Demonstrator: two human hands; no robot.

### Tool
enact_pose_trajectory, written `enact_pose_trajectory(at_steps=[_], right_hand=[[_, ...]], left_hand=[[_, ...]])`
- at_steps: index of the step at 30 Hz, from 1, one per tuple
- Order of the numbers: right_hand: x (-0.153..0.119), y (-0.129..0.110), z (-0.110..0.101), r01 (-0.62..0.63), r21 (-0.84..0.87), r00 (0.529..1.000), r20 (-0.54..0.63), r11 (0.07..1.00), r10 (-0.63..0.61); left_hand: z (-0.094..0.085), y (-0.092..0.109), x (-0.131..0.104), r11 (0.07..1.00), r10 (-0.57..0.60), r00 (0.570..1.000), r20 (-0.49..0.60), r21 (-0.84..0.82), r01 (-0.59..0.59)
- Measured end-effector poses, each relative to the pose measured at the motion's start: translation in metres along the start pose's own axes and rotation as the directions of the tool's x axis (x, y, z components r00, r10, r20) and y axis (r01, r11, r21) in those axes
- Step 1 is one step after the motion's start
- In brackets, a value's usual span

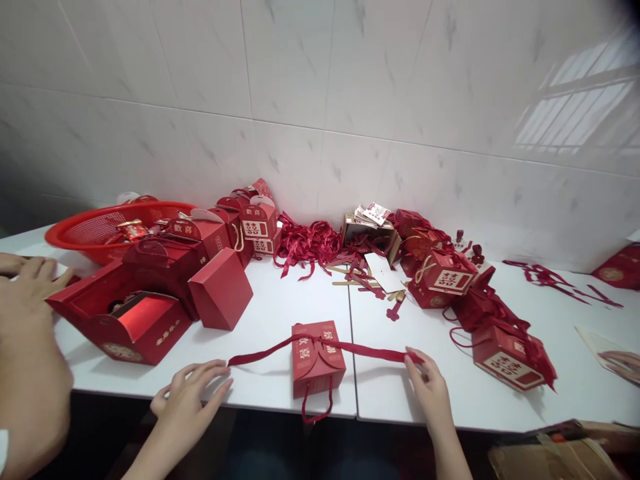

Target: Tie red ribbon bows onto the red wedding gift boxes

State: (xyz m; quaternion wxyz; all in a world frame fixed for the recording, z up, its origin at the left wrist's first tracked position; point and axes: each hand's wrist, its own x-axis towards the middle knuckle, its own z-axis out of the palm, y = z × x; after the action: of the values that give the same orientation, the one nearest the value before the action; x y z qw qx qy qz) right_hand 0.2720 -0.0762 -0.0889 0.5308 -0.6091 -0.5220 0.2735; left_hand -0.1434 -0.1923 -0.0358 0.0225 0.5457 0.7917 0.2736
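A small red gift box [319, 360] lies near the table's front edge, with gold characters on its overlapping flaps and a twisted cord handle hanging towards me. A dark red ribbon [373, 349] is knotted across its top, its two tails spread sideways. On the right, my right hand [429, 383] pinches the end of one tail. My left hand [193, 397] has thumb and fingers apart; its fingertips are right by the other tail's end, and I see no firm grip there.
Left stand an open red box [145, 327], further boxes and a red plastic basket [75, 233] of wrapped sweets. A ribbon heap [310, 243] lies by the wall. Finished boxes [513, 357] line the right. Another person's hand [30, 307] is at far left.
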Motion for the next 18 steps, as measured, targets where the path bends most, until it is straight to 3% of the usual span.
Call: enact_pose_trajectory(at_steps=[3,5,8,11,14,18], right_hand=[[-0.006,-0.016,0.010,0.102,-0.018,0.986,-0.128,0.995,-0.104],[-0.011,-0.035,0.021,0.200,-0.025,0.968,-0.150,0.980,-0.201],[-0.016,-0.068,0.044,0.322,0.064,0.936,0.125,0.944,-0.328],[-0.018,-0.092,0.069,0.304,0.169,0.871,0.348,0.938,-0.345],[-0.018,-0.104,0.086,0.226,0.190,0.843,0.454,0.955,-0.289],[-0.026,-0.114,0.089,0.222,0.118,0.825,0.507,0.968,-0.251]], left_hand=[[0.005,0.025,-0.002,0.989,-0.008,0.988,-0.157,-0.145,-0.015],[0.011,0.047,-0.001,0.921,-0.008,0.985,-0.170,-0.386,-0.059],[0.023,0.079,0.004,0.789,0.057,0.996,-0.063,-0.609,-0.084],[0.032,0.103,0.010,0.772,0.078,0.997,-0.014,-0.632,-0.069],[0.038,0.115,0.015,0.774,0.046,0.997,0.070,-0.633,0.009],[0.037,0.116,0.022,0.790,0.019,0.987,0.161,-0.608,0.084]])
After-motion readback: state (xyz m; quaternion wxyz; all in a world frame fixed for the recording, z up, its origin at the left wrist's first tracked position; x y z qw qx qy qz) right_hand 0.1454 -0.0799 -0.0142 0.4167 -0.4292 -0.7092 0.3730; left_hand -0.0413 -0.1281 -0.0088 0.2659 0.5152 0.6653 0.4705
